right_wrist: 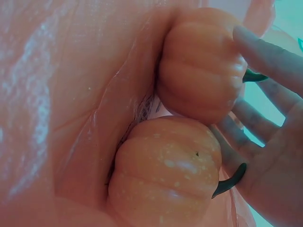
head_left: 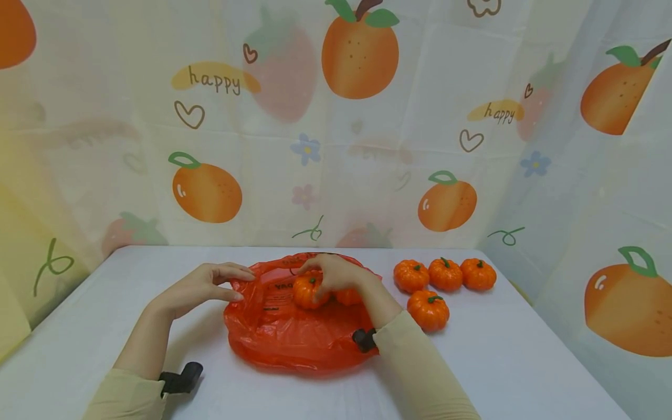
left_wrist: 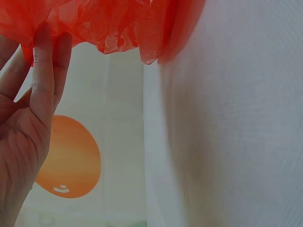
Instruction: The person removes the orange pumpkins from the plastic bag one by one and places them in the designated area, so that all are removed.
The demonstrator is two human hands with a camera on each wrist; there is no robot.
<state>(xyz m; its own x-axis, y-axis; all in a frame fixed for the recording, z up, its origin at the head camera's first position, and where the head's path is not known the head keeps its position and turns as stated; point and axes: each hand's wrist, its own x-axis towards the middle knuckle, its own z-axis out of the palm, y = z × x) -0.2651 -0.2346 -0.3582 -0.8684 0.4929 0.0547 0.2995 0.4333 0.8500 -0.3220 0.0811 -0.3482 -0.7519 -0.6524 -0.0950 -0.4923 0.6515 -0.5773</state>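
Observation:
A red plastic bag [head_left: 294, 344] lies on the table with its mouth spread wide. Inside it, my right hand [head_left: 336, 274] holds a small orange pumpkin [head_left: 306, 290] with a green stem. In the right wrist view, the thumb lies on one side of that pumpkin [right_wrist: 201, 66] and the fingers reach round the other. A second pumpkin [right_wrist: 165, 170] sits against it in the bag, partly hidden by the hand in the head view. My left hand [head_left: 210, 283] touches the bag's left rim, fingers extended and thumb apart; the left wrist view shows fingertips against the crumpled red plastic [left_wrist: 118, 23].
Right of the bag, several more pumpkins stand on the white table [head_left: 525, 356]: three in a back row [head_left: 445, 275] and one [head_left: 428, 311] nearer. A fruit-print curtain [head_left: 362, 134] hangs behind the table and along its sides.

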